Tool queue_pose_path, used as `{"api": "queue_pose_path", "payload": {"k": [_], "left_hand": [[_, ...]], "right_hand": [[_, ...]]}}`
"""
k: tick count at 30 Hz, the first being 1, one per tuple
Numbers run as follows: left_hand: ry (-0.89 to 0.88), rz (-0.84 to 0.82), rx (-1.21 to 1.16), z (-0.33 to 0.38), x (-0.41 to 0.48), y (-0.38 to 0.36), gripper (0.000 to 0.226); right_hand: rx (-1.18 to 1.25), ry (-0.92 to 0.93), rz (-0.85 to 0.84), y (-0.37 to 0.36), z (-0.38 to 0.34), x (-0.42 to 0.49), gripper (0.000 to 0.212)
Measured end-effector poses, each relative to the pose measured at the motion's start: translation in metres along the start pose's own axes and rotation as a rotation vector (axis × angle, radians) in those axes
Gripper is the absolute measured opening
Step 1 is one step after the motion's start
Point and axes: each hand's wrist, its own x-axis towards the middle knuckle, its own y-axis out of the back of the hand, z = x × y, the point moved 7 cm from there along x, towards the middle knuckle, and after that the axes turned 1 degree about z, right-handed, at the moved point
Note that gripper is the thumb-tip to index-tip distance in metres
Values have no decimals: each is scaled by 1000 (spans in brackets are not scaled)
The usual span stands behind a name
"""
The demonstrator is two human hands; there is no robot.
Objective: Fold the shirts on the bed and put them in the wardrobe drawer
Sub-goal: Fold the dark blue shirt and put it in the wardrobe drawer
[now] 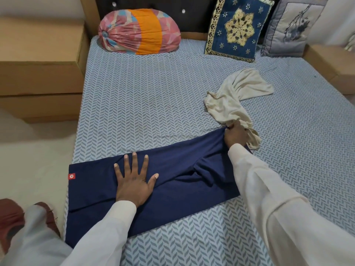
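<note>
Bedside unit: sitting at the upper left of the frame, against the bed.
Bundle: lying at the top centre-left, by the headboard.
Navy shirt: lying across the lower middle of the frame on the bed, folded into a long band, its left end reaching the bed's edge.
Left hand: pressing flat on the navy shirt, fingers spread wide, gripping nothing.
Right hand: pinching the navy shirt's far right corner, fingers closed on the cloth.
Beige shirt: lying crumpled right of centre, touching the right hand.
Cushions: leaning at the upper right.
</note>
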Motion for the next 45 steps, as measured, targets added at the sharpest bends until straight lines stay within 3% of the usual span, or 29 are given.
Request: {"api": "queue_pose_path", "payload": {"k": [2,6,9,13,18,20,23,26,29,33,35,38,41,42,44,45], "left_hand": [[4,12,-12,-1,0,0,82],[9,8,-9,-1,0,0,82],[13,-14,13,-2,1,-1,83],[26,-46,16,-4,3,-3,82],[23,-156,4,0,5,-3,81],[2,-173,-4,-2,5,-2,83],[-39,-35,-15,-6,-7,8,88],[-122,105,-24,8,-33,16,78],[-199,140,10,25,-51,9,73],[-135,93,34,17,-52,-5,77],[-126,63,29,14,-51,-9,79],[-109,37,32,11,-49,-11,79],[-93,37,29,8,-49,-11,79],[-91,33,27,8,-50,-11,80],[-84,31,27,8,-50,-11,81],[-81,34,25,8,-49,-11,82]], "right_hand": [[6,191,81,3,-30,-29,18],[-8,656,-71,-30,-71,-125,20],[-108,798,-100,-44,-64,-148,22],[-130,476,-44,-33,-27,-87,25],[216,67,50,32,47,-60,25],[160,-66,-21,50,95,-60,17],[215,-286,-305,46,174,-72,7],[347,-425,-292,50,210,-80,9],[443,-478,-331,54,192,-86,26],[375,-453,-454,47,164,-82,15],[387,-533,-493,41,163,-82,16],[409,-578,-444,39,182,-69,19],[346,-599,-326,48,203,-57,42],[318,-576,-340,49,202,-56,38],[357,-439,-347,55,186,-56,6],[417,-403,-292,60,178,-57,12]]}}
